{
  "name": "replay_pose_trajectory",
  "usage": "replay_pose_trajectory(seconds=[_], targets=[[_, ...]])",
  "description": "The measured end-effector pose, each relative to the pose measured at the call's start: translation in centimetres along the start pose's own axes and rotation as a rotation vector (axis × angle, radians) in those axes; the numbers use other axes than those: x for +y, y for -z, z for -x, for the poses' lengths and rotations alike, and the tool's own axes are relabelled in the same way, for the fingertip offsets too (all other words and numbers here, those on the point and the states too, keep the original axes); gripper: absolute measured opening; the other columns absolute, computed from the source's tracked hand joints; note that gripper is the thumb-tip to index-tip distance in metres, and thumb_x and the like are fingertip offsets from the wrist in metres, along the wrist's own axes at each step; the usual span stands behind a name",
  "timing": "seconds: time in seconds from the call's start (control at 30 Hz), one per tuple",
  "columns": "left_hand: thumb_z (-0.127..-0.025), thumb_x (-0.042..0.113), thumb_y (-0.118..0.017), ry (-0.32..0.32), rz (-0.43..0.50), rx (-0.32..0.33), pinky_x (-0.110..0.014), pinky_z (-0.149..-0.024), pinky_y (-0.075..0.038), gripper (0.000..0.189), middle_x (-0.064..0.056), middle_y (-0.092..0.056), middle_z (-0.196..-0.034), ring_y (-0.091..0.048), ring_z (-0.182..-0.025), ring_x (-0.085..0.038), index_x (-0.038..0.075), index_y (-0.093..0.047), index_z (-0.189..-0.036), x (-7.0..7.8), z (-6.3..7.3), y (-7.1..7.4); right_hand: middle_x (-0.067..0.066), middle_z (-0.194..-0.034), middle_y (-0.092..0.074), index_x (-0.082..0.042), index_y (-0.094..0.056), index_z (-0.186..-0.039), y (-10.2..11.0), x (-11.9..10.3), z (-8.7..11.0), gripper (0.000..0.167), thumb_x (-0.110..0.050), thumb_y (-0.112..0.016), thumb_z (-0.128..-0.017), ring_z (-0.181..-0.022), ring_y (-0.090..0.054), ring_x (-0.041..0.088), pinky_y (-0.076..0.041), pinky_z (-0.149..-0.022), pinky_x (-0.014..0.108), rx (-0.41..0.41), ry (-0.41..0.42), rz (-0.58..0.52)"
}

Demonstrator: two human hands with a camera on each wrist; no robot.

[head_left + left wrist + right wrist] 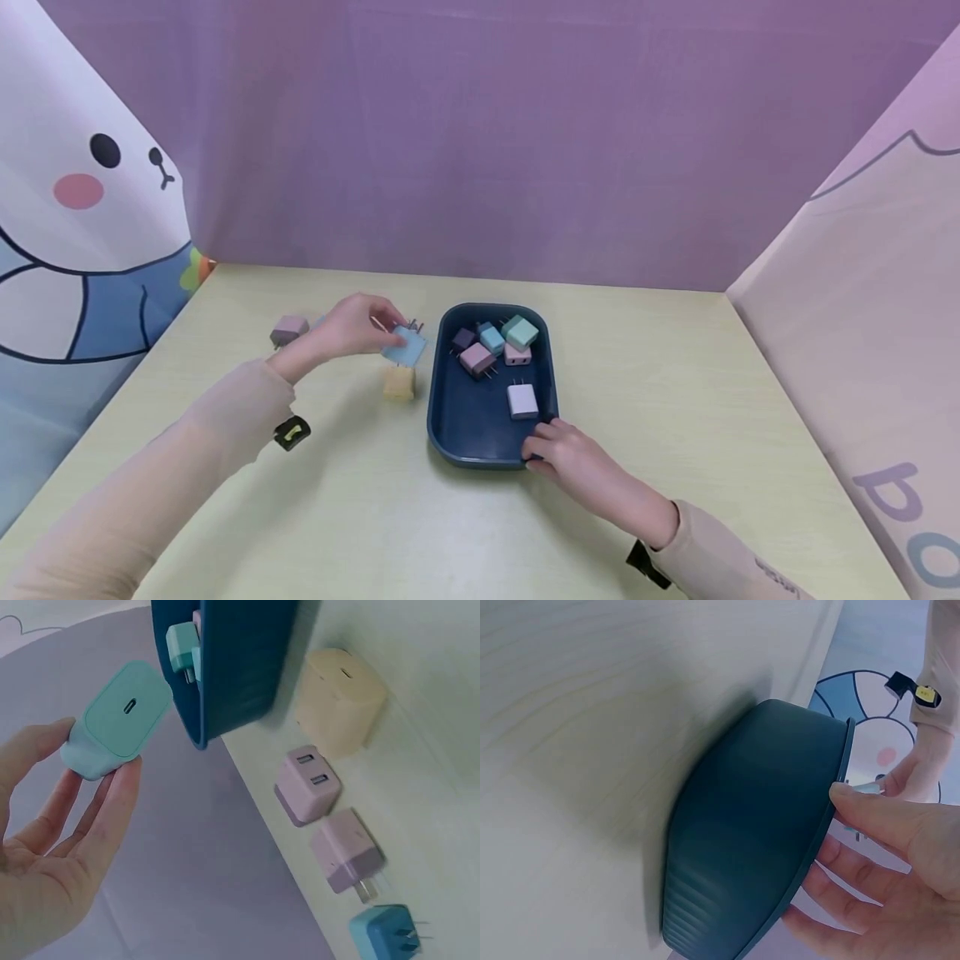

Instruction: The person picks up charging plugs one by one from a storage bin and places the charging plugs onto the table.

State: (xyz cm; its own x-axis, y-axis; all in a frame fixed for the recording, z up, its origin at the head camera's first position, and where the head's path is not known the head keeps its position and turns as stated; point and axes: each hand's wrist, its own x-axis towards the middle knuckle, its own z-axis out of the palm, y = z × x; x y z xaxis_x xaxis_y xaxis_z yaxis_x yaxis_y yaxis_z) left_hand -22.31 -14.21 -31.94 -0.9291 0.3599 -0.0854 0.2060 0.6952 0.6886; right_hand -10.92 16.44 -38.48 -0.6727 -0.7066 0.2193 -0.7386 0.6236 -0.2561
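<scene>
A light blue plug charger is pinched between the thumb and fingers of my left hand, raised just left of the dark blue tray. In the left wrist view one port shows on the face of this charger. My right hand grips the tray's near right corner; in the right wrist view its thumb lies on the rim, the other fingers inside. Inside the tray, a white charger lies apart from a cluster of several others, among them a mint one.
Below the left hand a yellow charger stands on the table. Farther left is a pink charger. The left wrist view also shows a two-port pink charger and a blue charger with prongs. A purple curtain hangs behind.
</scene>
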Motion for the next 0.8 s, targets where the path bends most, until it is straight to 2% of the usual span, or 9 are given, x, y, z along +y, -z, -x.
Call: replay_pose_trajectory(seconds=[0.33,0.57,0.8], targets=[[-0.078,0.013,-0.066,0.073,0.023,-0.003,-0.027,-0.062,-0.048,0.028,-0.016,-0.06,-0.095,-0.054,-0.081,-0.024,-0.001,-0.061,-0.101,-1.7,0.5,0.6,-0.004,-0.075,-0.055,-0.012,-0.062,-0.077,0.1,0.0,0.0,0.01,-0.007,-0.069,-0.073,-0.068,-0.045,0.01,-0.041,-0.06,0.02,0.003,0.002,-0.001],[-0.078,0.011,-0.065,0.099,0.051,0.007,-0.028,-0.063,-0.049,0.029,-0.016,-0.059,-0.09,-0.054,-0.077,-0.021,-0.005,-0.06,-0.101,-3.1,1.0,0.3,-0.004,-0.074,-0.055,-0.012,-0.062,-0.077,0.1,0.0,0.0,0.01,-0.007,-0.069,-0.073,-0.068,-0.045,0.01,-0.041,-0.06,0.02,0.009,0.003,-0.002],[-0.078,0.011,-0.064,0.16,0.07,0.003,-0.033,-0.067,-0.051,0.03,-0.019,-0.058,-0.096,-0.056,-0.078,-0.02,-0.006,-0.057,-0.102,-4.7,1.4,0.1,-0.004,-0.075,-0.055,-0.012,-0.062,-0.077,0.2,-0.1,0.0,0.009,-0.007,-0.068,-0.074,-0.069,-0.045,0.01,-0.041,-0.061,0.02,0.0,-0.007,-0.008]])
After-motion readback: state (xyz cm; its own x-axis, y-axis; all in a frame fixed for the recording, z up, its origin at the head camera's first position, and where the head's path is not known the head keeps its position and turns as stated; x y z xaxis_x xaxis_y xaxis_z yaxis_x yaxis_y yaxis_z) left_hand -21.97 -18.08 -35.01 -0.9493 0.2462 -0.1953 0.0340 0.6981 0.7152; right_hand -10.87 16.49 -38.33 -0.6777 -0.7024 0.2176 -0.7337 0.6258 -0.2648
